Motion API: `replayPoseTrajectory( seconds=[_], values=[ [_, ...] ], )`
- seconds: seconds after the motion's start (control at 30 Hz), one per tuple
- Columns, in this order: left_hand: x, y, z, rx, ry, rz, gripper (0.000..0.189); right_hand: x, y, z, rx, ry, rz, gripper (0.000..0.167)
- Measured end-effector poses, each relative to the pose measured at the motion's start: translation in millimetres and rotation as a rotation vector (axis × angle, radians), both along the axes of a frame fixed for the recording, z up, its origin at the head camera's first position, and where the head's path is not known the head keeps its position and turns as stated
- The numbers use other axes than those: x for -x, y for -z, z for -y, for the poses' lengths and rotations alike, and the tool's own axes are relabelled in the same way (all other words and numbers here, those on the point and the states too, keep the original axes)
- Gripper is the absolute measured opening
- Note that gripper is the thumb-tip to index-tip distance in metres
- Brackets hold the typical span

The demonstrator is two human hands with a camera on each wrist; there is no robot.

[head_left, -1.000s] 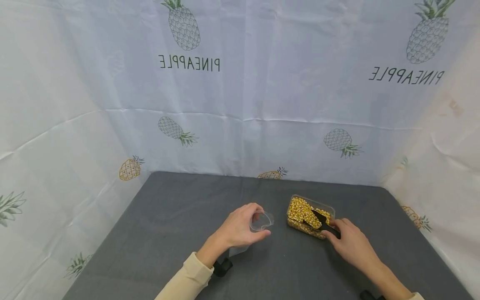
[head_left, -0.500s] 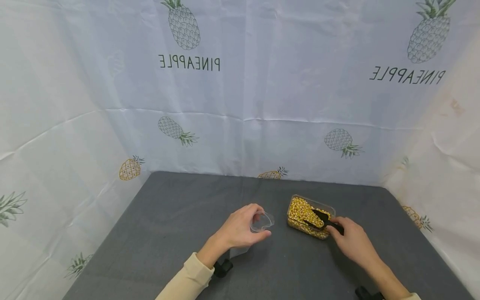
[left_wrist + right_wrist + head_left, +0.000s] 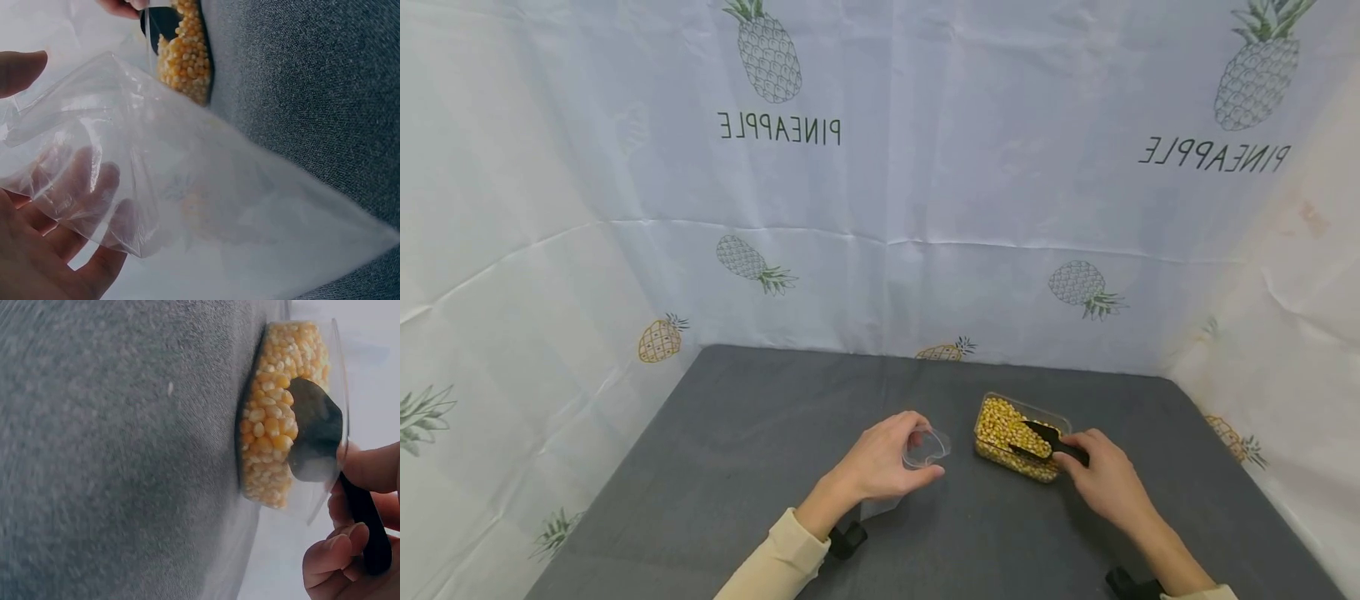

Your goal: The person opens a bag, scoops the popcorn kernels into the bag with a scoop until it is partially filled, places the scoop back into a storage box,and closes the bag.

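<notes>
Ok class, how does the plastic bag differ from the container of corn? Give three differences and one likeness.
The bag is creased and thin; the container is boxy with smooth walls. The left hand holds the bag; the container stands on the table. No corn shows in the bag; the container holds plenty. Both are see-through.

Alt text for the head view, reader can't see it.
A person's right hand holds a black scoop in a clear tub of yellow corn kernels. To the left of the tub, the left hand holds a clear plastic bag. Below is a gray table; behind, a white pineapple-print curtain.
</notes>
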State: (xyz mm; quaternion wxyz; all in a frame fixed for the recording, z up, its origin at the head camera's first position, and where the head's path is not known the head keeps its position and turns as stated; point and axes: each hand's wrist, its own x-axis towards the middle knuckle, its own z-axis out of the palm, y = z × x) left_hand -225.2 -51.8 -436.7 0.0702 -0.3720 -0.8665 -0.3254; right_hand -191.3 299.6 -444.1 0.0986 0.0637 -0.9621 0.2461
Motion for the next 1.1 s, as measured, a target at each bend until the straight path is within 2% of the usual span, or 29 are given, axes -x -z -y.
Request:
replayPoseTrajectory(
  seconds=[0.3,0.7,1.1],
  values=[
    [0.9,-0.6,-0.2,0.002,-0.003,0.008,0.046,-6.4,-3.2,-10.1,0.026,-0.016,-0.049,0.030],
    [-0.2,-2.1,-2.1,0.015,-0.005,0.014,0.047,-9.7,7.9,-24.7,0.124,0.049,0.062,0.048],
    [4.3,-4.3,-7.4,0.001,0.026,0.011,0.047,-10.2,11.0,-25.7,0.232,0.034,0.037,0.046]
  ],
)
